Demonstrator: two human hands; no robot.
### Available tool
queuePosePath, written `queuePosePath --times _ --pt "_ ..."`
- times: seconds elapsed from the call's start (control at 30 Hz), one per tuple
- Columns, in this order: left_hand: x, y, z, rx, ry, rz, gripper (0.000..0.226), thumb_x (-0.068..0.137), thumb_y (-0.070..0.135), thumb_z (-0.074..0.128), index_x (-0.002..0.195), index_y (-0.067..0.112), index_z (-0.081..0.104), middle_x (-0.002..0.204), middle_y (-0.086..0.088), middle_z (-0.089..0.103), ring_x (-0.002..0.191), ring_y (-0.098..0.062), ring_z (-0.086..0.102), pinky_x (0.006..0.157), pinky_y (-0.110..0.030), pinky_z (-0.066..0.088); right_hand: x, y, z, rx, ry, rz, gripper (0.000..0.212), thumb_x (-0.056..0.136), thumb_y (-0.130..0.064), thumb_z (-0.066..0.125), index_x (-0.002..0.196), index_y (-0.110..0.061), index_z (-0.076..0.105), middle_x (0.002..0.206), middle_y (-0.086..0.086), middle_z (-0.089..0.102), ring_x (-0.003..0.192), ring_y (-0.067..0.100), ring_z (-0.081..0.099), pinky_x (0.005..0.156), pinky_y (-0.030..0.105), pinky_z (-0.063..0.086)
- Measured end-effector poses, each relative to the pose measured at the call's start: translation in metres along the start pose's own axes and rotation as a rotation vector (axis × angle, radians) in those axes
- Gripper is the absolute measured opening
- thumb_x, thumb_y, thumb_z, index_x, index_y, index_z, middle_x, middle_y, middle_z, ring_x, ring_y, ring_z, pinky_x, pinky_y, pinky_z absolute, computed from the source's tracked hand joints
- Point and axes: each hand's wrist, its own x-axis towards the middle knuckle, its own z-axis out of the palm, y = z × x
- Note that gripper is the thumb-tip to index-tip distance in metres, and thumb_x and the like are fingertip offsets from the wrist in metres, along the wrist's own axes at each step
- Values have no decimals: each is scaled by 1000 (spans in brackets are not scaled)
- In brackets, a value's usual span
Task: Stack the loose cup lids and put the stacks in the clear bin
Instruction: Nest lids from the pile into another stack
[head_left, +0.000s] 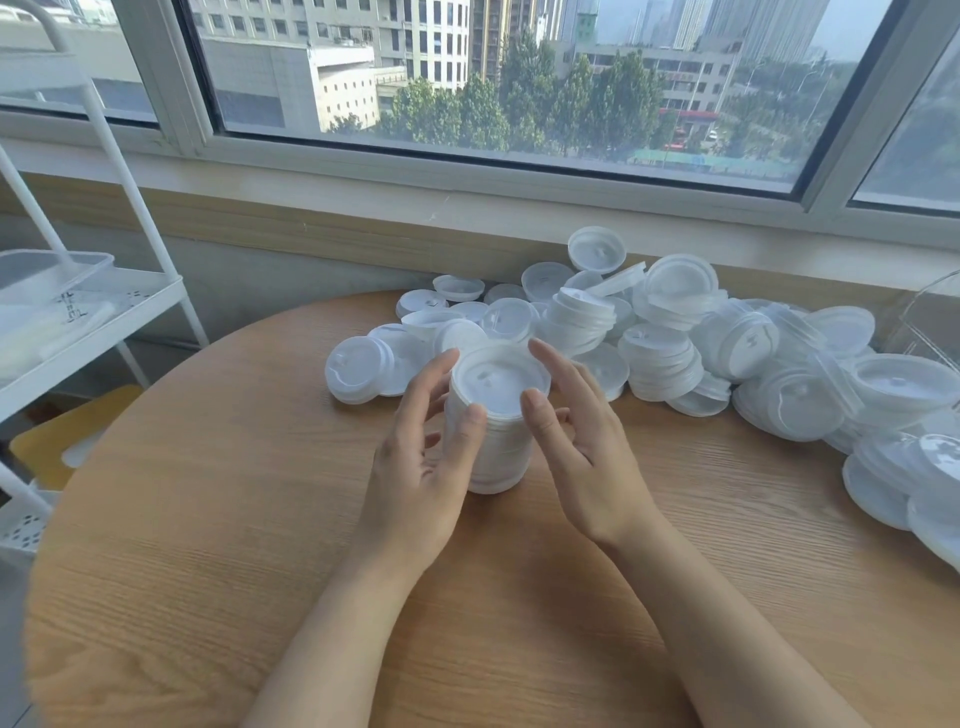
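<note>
A round table with a light wood-grain top (218, 545) stands against a wall under a wide window with pale frames (197, 124); through the glass show tall buildings and green treetops. A beige sill ledge (311, 223) runs along the wall just behind the table's far edge.

On the table, near its middle, stands an upright stack of translucent white plastic cup lids (493, 421), its base on the wood. The left hand (415, 467) is at the stack's left side, fingers loosely spread and only slightly bent, the thumb lying against the stack's upper front. The right hand (582, 441) is at the right side, fingers likewise extended and relaxed, the thumb tip touching the top lid's rim. Neither hand wraps around the stack; whether the hidden fingertips press on its far side cannot be told.

Behind and to the right of the stack, a heap of loose white cup lids (675, 338) spreads from the table's far edge along the wall to the right edge, some partly nested in short leaning piles. At the far right, a corner of a clear plastic bin (930, 317) shows beside the heap.

To the left of the table stands a white metal shelf trolley (130, 306), with a clear lidded container (47, 275) on its tray. Low beside it a yellow seat (62, 441) shows.
</note>
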Motion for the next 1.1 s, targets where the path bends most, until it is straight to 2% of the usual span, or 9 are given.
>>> queuePosePath --times 0.2,0.33,0.47,0.57,0.7,0.8,0.93,1.0,1.1 --pt "-1 -1 1 5 -1 9 58 98 51 61 152 36 48 143 19 61 136 -2 54 99 -10 46 1 -2 -4 68 -28 22 54 104 -48 56 154 -30 47 137 -24 55 126 -5 53 93 9 43" --pt "-5 1 4 22 2 24 69 96 54 68 156 35 41 146 20 58 136 0 54 100 -15 49 -1 -6 -5 91 -39 17 51 101 -48 57 150 -37 48 133 -29 55 126 -6 52 92 9 44" --pt "-4 2 4 44 17 44 75 88 62 69 154 40 41 145 19 59 136 -5 56 108 -29 47 -1 2 -9 72 -35 8 46 108 -43 48 153 -33 49 128 -18 63 119 5 59 93 16 45" --pt "-5 4 4 47 31 37 75 84 64 69 151 42 45 141 20 61 133 -4 57 104 -24 47 6 20 -18 -79 119 54 39 109 -43 48 148 -37 54 115 -13 67 105 10 63 95 33 51" --pt "-4 4 2 39 49 26 75 82 66 70 149 42 47 138 21 62 130 1 57 94 -6 44 14 46 -44 -420 185 232 44 104 -36 55 148 -36 52 97 -16 62 86 6 59 87 33 47" --pt "-4 5 2 44 39 31 76 81 67 70 149 43 46 138 22 62 130 1 57 95 -6 44 15 61 -51 -497 127 281 48 104 -28 55 151 -32 49 102 -15 63 98 14 59 91 35 46" --pt "-5 7 0 59 27 41 76 80 68 70 149 44 47 137 27 62 129 1 57 98 -7 43 19 65 -43 -579 120 266 46 103 -24 55 149 -26 54 117 -5 68 118 24 57 101 47 45" --pt "-5 7 -1 59 25 39 77 80 68 70 149 45 47 136 26 62 129 0 58 99 -9 43 20 64 -43 -598 149 259 40 102 -24 57 143 -24 60 115 -4 70 116 26 59 98 44 46" --pt "-4 7 -1 58 23 31 76 79 69 70 148 46 47 135 25 63 129 0 58 99 -10 43 18 60 -46 -560 252 221 30 101 -27 63 129 -24 70 99 -12 73 100 18 66 83 34 44"
